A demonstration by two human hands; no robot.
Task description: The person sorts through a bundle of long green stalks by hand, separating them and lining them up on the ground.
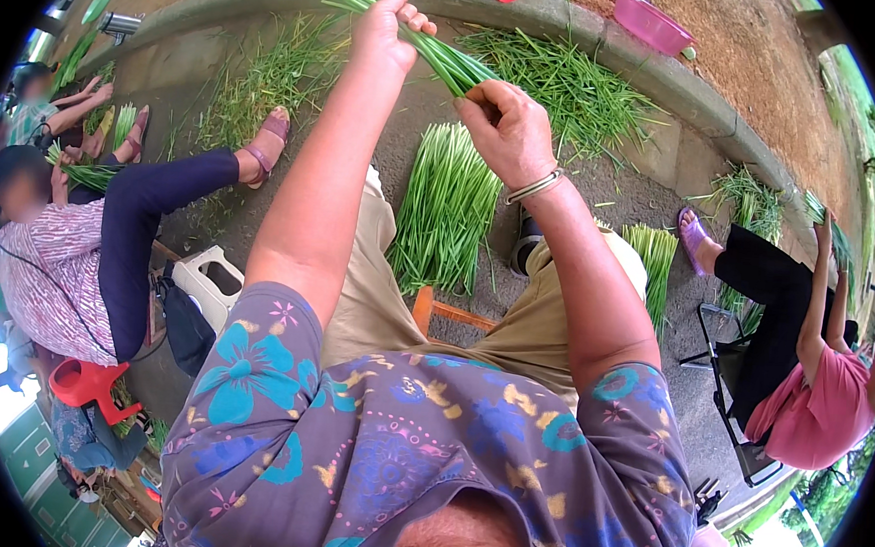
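Observation:
Stretched out ahead, my left hand (pixel 388 32) is closed round a bunch of long green stalks (pixel 448 62). Their pale ends stick out past it to the upper left. My right hand (pixel 509 133), a bangle at its wrist, has its fingers closed at the bunch's lower right end and partly hides it. Below the hands, a thick layer of stalks (pixel 448 209) lies lined up on the ground, pale ends away from me. Beyond my right hand spreads a loose heap of green trimmings (pixel 578 102).
A concrete kerb (pixel 727 126) curves behind the heap, with a pink basin (pixel 651 24) beyond it. More stalks (pixel 651 257) stand by my right knee. Seated people (pixel 58 260) work at left, and another person (pixel 816 397) at right. A wooden stool (pixel 450 312) shows between my legs.

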